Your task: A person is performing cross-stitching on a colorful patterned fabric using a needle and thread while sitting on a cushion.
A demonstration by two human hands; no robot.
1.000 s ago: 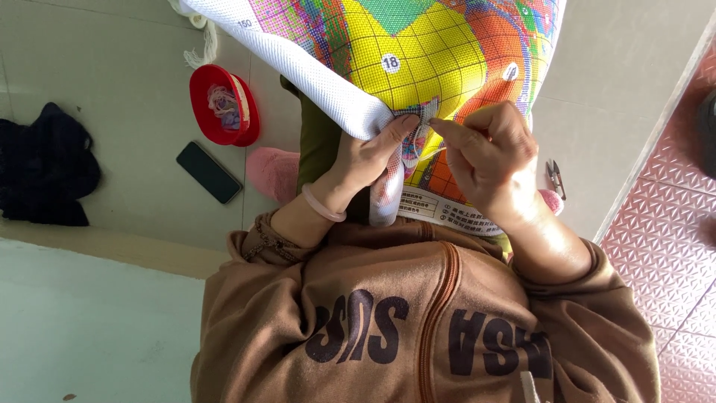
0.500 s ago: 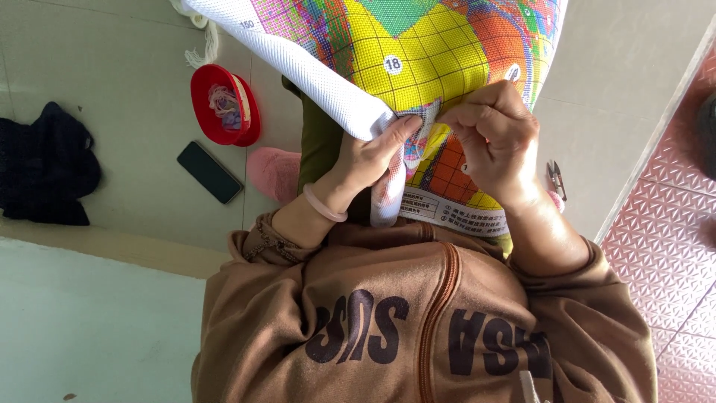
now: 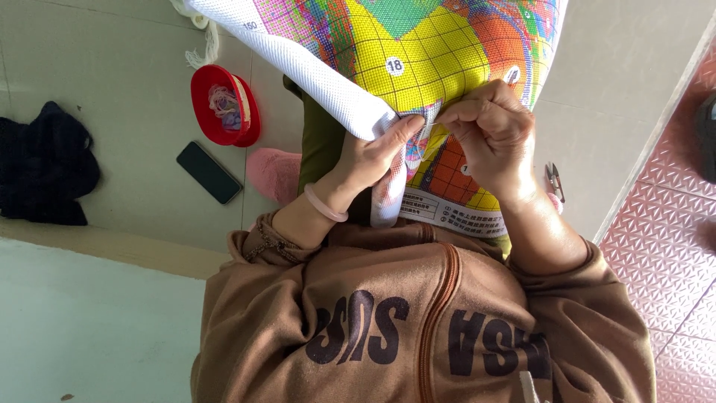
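Pinching the folded edge of the white cross-stitch canvas with its yellow, orange and green printed grid on the lap, left hand closed on it, right hand fingers narrowed, needle unclear; best kept taut, stitches square to grid.

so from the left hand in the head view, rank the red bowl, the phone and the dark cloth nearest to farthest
Measured from the left hand, which holds the canvas:
1. Red bowl, on the floor, towards the picture's left.
2. Phone, on the floor just below the bowl in the picture.
3. Dark cloth, at the picture's far left edge.
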